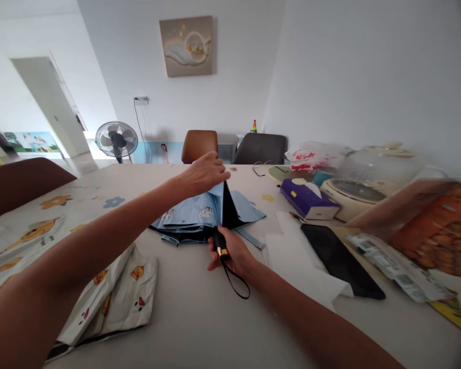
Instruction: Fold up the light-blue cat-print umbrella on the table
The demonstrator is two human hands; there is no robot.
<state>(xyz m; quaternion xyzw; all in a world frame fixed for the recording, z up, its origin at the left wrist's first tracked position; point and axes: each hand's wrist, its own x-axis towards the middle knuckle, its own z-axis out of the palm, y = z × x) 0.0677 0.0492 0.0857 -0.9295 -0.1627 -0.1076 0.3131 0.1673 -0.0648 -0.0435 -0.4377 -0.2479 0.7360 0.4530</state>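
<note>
A light-blue folding umbrella (192,212) with a black lining lies collapsed on the table, its canopy panels loose and partly fanned out. My right hand (234,251) is closed round its black handle, which has a gold band and a thin black wrist strap hanging towards me. Above the canopy, my left hand (209,171) pinches the edge of one panel and holds it raised, so the dark underside shows as a peak. A pale-blue closing strap (251,238) lies on the table to the right of the canopy.
At left lies a white cloth (132,287) with yellow cartoon prints. To the right are a black phone (341,261), paper sheets (295,256), a purple tissue box (307,200), eyeglasses (259,171), a glass-lidded pot (349,197) and a snack bag (441,230). Chairs (261,148) stand beyond the table.
</note>
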